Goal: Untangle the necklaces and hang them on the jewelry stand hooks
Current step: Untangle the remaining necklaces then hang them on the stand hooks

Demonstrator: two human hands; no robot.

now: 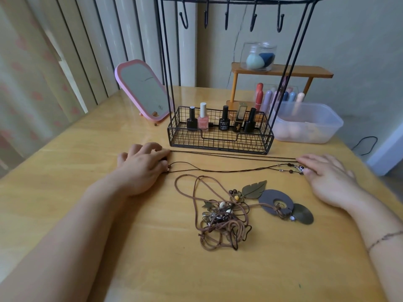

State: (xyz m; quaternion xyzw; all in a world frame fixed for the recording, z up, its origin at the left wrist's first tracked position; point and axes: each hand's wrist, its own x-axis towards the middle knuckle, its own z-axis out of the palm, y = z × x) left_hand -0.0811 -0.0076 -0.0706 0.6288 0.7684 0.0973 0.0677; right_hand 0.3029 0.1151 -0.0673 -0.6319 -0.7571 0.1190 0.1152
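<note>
Before the jewelry stand (pixel 220 131), both hands pin one freed necklace (pixel 229 170) flat, left hand (pixel 142 165) fingers curled, right hand (pixel 325 173) fingers straight; hooks (pixel 226 18) bare (the tangle (pixel 220 221) remains)

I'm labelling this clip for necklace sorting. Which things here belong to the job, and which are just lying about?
Job: left hand; right hand; stretched necklace laid out between them; tangled necklaces; jewelry stand hooks.

Lying about: nail polish bottles in the stand's basket; pink mirror; plastic tub; sponge jar; wooden shelf.
</note>
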